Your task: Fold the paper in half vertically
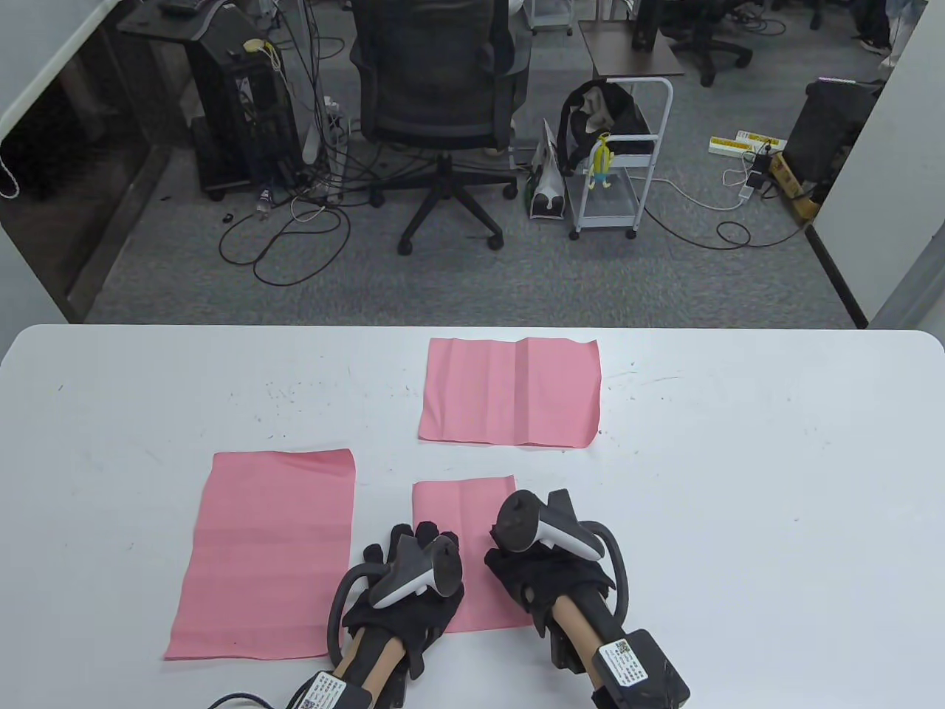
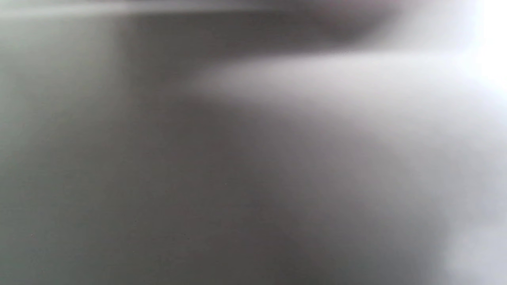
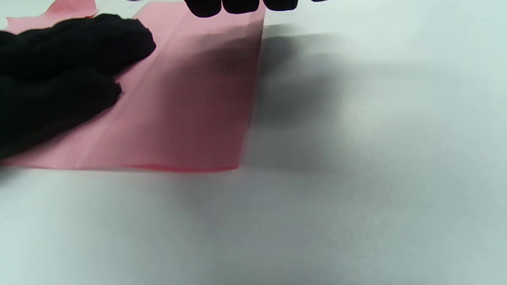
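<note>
Folded pink paper [image 1: 464,517] on surface [image 1: 738,480], near edge. Left hand [image 1: 413,591] and right hand [image 1: 543,569] flat on it, fingers straight, pressing. Risk: uneven pressure shifts layers, crooked crease.

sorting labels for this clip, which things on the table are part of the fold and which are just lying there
In the job:
- narrow folded pink paper sheet under both hands
- left hand, resting flat on it
- right hand, on its right side

Lying about:
- large pink sheet, left
- creased pink sheet, farther back
</note>
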